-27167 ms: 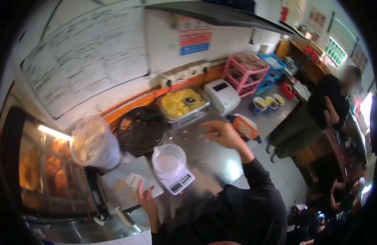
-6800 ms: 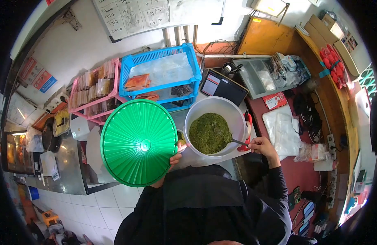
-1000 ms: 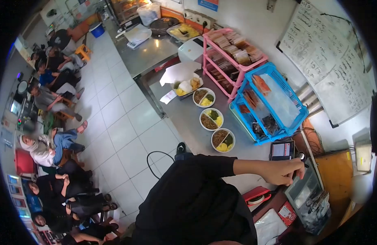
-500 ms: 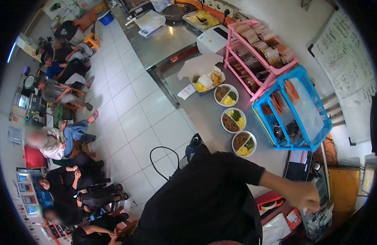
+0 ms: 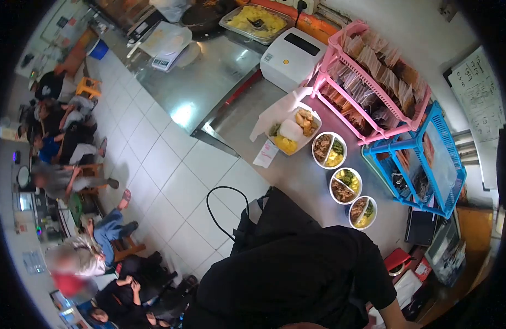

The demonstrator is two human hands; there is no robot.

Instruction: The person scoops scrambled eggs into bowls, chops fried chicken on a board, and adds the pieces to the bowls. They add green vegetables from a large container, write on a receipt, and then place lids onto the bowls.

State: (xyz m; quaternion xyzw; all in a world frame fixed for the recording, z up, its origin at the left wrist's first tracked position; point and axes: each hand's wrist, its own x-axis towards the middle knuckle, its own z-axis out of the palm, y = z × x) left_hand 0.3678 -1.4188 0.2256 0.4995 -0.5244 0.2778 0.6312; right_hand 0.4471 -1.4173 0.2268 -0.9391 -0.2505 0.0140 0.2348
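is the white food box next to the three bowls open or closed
Open. The food box has its lid flipped back off it, and white rice, yellow food and fried pieces show inside.

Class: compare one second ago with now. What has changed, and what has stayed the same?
The right hand, a second ago reaching beside the tablet, has drawn back out of view; only its forearm shows. The three filled bowls and open food box stay put on the counter.
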